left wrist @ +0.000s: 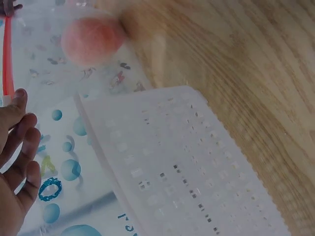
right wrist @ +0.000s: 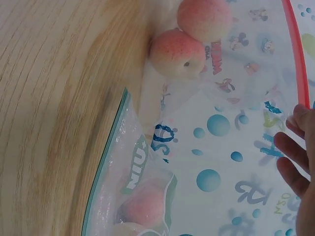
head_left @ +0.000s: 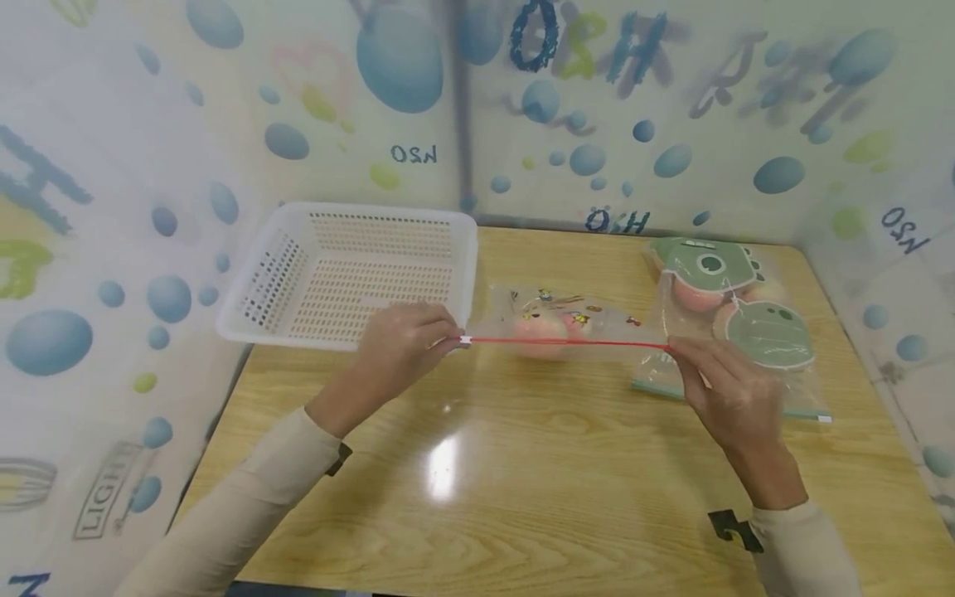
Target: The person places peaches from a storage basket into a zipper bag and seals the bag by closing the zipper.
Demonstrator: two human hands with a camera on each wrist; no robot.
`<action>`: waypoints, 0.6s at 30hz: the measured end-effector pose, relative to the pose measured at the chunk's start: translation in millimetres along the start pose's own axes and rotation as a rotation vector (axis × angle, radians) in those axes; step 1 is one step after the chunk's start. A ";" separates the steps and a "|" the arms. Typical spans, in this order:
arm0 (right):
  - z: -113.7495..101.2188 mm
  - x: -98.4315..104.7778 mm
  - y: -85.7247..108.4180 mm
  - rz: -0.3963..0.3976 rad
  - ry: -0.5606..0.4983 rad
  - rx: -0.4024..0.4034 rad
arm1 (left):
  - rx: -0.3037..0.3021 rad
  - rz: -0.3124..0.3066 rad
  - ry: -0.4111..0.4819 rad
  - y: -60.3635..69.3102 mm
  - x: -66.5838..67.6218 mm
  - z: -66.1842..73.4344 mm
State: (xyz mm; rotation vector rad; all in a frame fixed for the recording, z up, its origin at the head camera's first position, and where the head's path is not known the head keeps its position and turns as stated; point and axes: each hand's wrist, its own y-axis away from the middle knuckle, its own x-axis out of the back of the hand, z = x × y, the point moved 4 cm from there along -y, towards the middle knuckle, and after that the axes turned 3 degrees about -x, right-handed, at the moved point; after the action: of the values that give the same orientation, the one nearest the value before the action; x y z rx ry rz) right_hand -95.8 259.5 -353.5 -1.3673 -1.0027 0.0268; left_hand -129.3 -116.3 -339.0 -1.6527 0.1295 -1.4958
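Observation:
A clear zip bag (head_left: pixel 608 313) with small cartoon prints is held up by its red zip strip (head_left: pixel 567 341), which is stretched straight between both hands. My left hand (head_left: pixel 399 348) pinches the left end, at the white slider (head_left: pixel 466 340). The opposite end is pinched by my right hand (head_left: pixel 734 394) between thumb and forefinger. Inside the bag, at its bottom by the table, lie two pinkish peaches; the right wrist view shows one peach (right wrist: pixel 177 55) touching the other peach (right wrist: pixel 204 19). In the left wrist view, one blurred peach (left wrist: pixel 91 42) shows through the plastic.
A white perforated basket (head_left: pixel 388 217) stands at the back left, right behind my left hand. To the right, a second zip bag (head_left: pixel 798 394) with green printed shapes and a teal strip lies flat, holding several peaches. Printed walls border the wooden table (head_left: pixel 522 506).

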 end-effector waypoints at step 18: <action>-36.4 -20.9 -5.2 0.042 -0.128 0.080 | -0.017 0.042 -0.051 6.6 -18.3 25.5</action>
State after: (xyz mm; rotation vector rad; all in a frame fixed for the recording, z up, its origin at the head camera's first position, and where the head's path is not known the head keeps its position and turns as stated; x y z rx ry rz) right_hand -89.3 217.9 -356.7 -1.3259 -1.0676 0.1862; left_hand -109.7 -96.1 -354.3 -1.6904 0.1479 -1.4238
